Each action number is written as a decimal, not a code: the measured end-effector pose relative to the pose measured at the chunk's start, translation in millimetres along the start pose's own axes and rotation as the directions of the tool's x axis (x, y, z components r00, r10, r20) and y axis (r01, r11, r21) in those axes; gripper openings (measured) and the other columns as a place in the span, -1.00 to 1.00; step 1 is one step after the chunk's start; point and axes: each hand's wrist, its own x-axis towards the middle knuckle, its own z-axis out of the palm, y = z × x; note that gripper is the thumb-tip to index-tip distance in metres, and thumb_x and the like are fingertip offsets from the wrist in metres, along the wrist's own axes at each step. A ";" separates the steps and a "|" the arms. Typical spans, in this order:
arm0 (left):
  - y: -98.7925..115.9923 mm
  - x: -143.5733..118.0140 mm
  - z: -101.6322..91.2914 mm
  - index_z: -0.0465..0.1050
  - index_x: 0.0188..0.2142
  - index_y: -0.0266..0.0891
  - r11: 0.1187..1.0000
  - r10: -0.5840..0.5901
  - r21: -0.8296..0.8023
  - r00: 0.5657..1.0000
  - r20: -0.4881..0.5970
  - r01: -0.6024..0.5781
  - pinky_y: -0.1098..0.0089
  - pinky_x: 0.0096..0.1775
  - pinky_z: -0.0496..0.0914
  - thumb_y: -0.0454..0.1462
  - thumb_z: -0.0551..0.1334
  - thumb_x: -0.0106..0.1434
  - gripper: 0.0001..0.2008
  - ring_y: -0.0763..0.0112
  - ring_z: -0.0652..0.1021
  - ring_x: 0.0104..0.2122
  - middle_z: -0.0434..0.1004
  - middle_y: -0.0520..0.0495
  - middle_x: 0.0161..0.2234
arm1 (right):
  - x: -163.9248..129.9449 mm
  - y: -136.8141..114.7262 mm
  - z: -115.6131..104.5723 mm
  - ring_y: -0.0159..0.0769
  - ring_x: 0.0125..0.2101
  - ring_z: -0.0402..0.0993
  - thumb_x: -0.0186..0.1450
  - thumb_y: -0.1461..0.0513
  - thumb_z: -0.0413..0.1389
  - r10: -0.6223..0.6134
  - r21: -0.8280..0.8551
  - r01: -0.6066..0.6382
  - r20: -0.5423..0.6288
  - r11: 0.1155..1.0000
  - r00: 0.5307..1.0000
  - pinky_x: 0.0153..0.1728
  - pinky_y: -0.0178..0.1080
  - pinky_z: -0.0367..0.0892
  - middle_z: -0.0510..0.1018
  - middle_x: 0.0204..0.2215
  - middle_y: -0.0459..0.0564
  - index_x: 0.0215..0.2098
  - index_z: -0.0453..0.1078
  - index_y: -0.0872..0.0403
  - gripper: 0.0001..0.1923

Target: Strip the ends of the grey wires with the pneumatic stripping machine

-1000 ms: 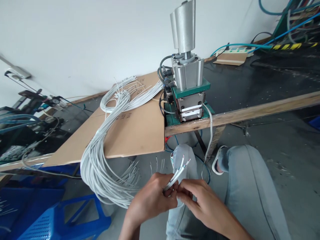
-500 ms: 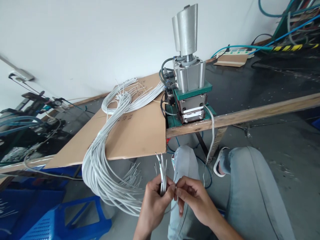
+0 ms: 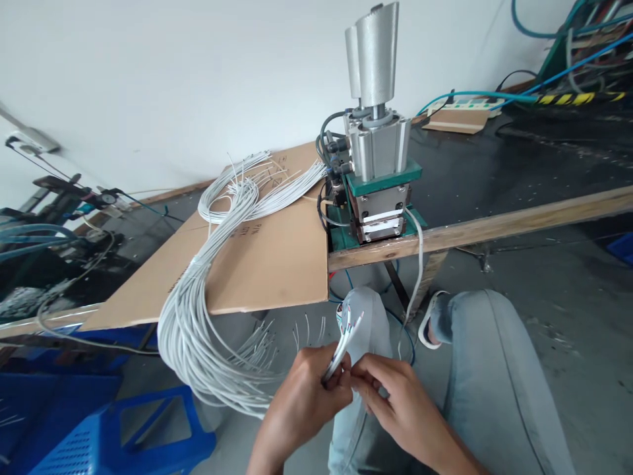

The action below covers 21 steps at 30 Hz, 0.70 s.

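My left hand (image 3: 314, 389) is closed round several white cables (image 3: 345, 346), whose stripped ends with thin coloured wires point up and to the right. My right hand (image 3: 388, 396) is pinched against the left fingertips; what lies between its fingers is too small and covered to make out. A long bundle of white cables (image 3: 182, 330) hangs over the cardboard edge, left of my hands, its loop running toward my left wrist. More loose wire ends show just behind my left hand.
The bundle rests on a cardboard sheet (image 3: 277, 264). Right of it, a pneumatic machine (image 3: 380, 152) with two silver cylinders stands at the edge of the black bench (image 3: 469, 171). A blue plastic stool (image 3: 148, 429) is at lower left. My knees are below the bench edge.
My left hand has turned, so the held cable ends now lean right instead of standing upright. The looped cable visible under my right fingers earlier is no longer seen.
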 end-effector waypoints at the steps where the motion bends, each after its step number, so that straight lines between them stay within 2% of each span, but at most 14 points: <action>1: 0.8 0.2 1.3 0.24 -0.51 -0.19 1.000 0.007 0.009 1.000 -0.012 -0.007 0.50 -0.50 0.07 -0.51 0.14 0.06 -0.80 0.54 0.12 -0.55 0.08 0.20 -0.59 | 0.0 0.7 0.0 -0.39 -0.55 0.37 0.45 0.18 0.04 -0.003 0.005 0.003 -0.009 1.000 1.000 -0.42 -0.33 0.25 0.40 -0.58 -0.18 -0.42 0.34 0.03 -0.73; 2: 1.4 0.2 2.9 0.25 -0.51 -0.19 1.000 0.002 -0.008 1.000 -0.030 -0.003 0.50 -0.51 0.06 -0.50 0.14 0.07 -0.81 0.54 0.12 -0.56 0.06 0.21 -0.60 | 0.3 1.8 0.5 -0.39 -0.56 0.38 0.45 0.17 0.05 0.009 0.043 -0.008 -0.014 0.999 1.000 -0.43 -0.33 0.26 0.41 -0.59 -0.18 -0.43 0.34 0.04 -0.73; 4: 1.8 0.1 6.7 0.29 -0.51 -0.20 0.996 -0.038 -0.086 0.997 -0.073 0.032 0.49 -0.54 0.05 -0.45 0.16 0.12 -0.84 0.54 0.11 -0.59 0.05 0.21 -0.62 | 1.8 5.1 3.8 -0.39 -0.58 0.41 0.44 0.11 0.07 0.063 0.220 -0.062 0.000 0.973 0.998 -0.46 -0.34 0.30 0.42 -0.62 -0.17 -0.42 0.35 0.05 -0.71; 7: 1.2 0.4 12.2 0.34 -0.53 -0.20 0.960 -0.136 -0.264 0.980 -0.147 0.094 0.50 -0.57 0.05 -0.35 0.20 0.18 -0.84 0.55 0.11 -0.63 0.09 0.21 -0.67 | 4.6 9.7 14.4 -0.39 -0.62 0.43 0.38 0.01 0.15 0.150 0.552 -0.141 0.028 0.822 0.988 -0.51 -0.33 0.41 0.44 -0.65 -0.17 -0.38 0.39 0.09 -0.67; 9: 1.2 1.0 15.0 0.33 -0.55 -0.19 0.917 -0.180 -0.386 0.968 -0.174 0.101 0.50 -0.59 0.08 -0.28 0.22 0.20 -0.80 0.55 0.16 -0.67 0.18 0.18 -0.70 | 5.9 11.3 23.3 -0.41 -0.65 0.41 0.34 -0.03 0.20 0.184 0.679 -0.146 0.017 0.720 0.983 -0.54 -0.31 0.47 0.43 -0.66 -0.17 -0.37 0.40 0.11 -0.63; 13: 1.9 0.5 18.6 0.31 -0.54 -0.18 0.856 -0.214 -0.509 0.960 -0.180 0.095 0.51 -0.63 0.15 -0.24 0.23 0.21 -0.78 0.53 0.28 -0.72 0.32 0.14 -0.72 | 7.1 11.1 35.3 -0.46 -0.68 0.37 0.31 -0.04 0.24 0.204 0.766 -0.125 -0.008 0.630 0.979 -0.57 -0.33 0.49 0.42 -0.69 -0.18 -0.39 0.40 0.12 -0.61; 17: 3.3 -1.3 22.6 0.31 -0.55 -0.19 0.847 -0.235 -0.526 0.944 -0.232 0.082 0.54 -0.64 0.17 -0.24 0.26 0.20 -0.77 0.55 0.26 -0.71 0.28 0.16 -0.70 | 7.9 8.6 36.0 -0.48 -0.69 0.37 0.30 -0.04 0.25 0.202 0.776 -0.102 -0.034 0.622 0.979 -0.59 -0.36 0.48 0.40 -0.68 -0.19 -0.40 0.39 0.13 -0.60; 21: 4.4 -0.2 28.2 0.32 -0.51 -0.19 0.787 -0.240 -0.615 0.944 -0.226 0.052 0.54 -0.66 0.18 -0.20 0.25 0.26 -0.76 0.53 0.31 -0.73 0.28 0.17 -0.70 | 8.3 4.8 34.1 -0.50 -0.69 0.38 0.30 -0.03 0.25 0.201 0.773 -0.077 -0.066 0.630 0.977 -0.60 -0.41 0.46 0.38 -0.67 -0.21 -0.42 0.39 0.13 -0.60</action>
